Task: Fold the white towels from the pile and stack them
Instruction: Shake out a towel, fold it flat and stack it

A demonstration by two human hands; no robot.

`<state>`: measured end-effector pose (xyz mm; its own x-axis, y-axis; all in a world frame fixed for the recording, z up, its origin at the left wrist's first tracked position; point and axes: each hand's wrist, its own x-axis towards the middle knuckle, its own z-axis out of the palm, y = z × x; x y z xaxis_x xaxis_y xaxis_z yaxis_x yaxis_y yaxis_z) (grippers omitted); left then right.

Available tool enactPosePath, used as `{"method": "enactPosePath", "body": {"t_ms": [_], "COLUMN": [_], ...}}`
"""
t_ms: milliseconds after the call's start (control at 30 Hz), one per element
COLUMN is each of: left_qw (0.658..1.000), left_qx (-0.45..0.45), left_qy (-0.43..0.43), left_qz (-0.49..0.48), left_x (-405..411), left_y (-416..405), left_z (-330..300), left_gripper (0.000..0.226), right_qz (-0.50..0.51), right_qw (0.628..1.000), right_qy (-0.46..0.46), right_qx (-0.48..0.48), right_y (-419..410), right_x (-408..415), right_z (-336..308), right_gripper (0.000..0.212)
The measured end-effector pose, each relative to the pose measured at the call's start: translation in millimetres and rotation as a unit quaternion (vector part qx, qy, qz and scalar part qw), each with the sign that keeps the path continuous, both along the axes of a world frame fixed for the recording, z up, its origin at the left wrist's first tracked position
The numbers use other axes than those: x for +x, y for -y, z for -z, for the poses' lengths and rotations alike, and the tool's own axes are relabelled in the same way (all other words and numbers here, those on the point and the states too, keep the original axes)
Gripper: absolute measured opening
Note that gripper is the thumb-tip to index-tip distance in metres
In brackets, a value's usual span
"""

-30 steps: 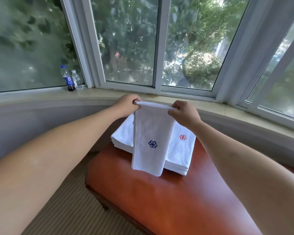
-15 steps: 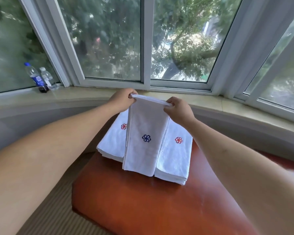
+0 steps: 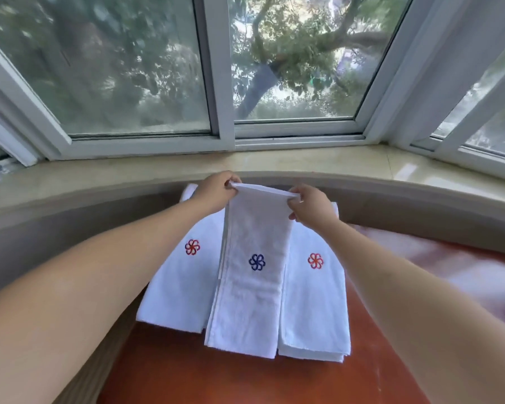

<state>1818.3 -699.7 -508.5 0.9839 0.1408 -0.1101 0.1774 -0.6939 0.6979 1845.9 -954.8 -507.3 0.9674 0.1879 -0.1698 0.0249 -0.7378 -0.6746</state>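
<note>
Bay window over a stone sill, daylight and trees outside

Beyond both hands a curved bay window (image 3: 216, 83) with white frames fills the upper view; through its panes show green leaves and a slanting tree trunk (image 3: 257, 86), blurred on the left pane. A pale, glossy stone sill (image 3: 129, 173) bends just past the hands, catching soft daylight, with a grey curved wall (image 3: 56, 228) below it. Under the hands lies an orange-brown padded bench (image 3: 216, 380), its surface shining near the right forearm. Below the left forearm a strip of ribbed beige carpet (image 3: 96, 371) shows.
</note>
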Motion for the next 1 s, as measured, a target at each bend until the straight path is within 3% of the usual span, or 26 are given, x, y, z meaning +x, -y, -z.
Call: {"method": "enactPosePath", "body": {"t_ms": [333, 600, 767, 1000], "left_qw": [0.998, 0.997, 0.998, 0.999], "left_qx": [-0.033, -0.05, -0.039, -0.022], "left_qy": [-0.045, -0.061, -0.057, -0.005], "left_qz": [0.013, 0.006, -0.009, -0.046], "left_x": [95.4, 122.9, 126.7, 120.4], "left_y": [-22.9, -26.9, -26.4, -16.3], "left_z": [112.8, 183.0, 202.4, 200.6], "left_gripper": [0.016, 0.022, 0.024, 0.023], "right_qz": [0.044, 0.052, 0.057, 0.097], "right_qw": [0.999, 0.995, 0.993, 0.993], "right_qy": [-0.026, -0.059, -0.052, -0.014], "right_qx": [0.001, -0.066, -0.093, -0.057], "right_y": [-28.0, -39.3, -42.0, -47.2], "right_x": [87.8, 122.9, 128.4, 116.2], "right_z": [108.9, 176.4, 194.6, 193.8], "right_gripper": [0.024, 0.032, 0.034, 0.031]}}
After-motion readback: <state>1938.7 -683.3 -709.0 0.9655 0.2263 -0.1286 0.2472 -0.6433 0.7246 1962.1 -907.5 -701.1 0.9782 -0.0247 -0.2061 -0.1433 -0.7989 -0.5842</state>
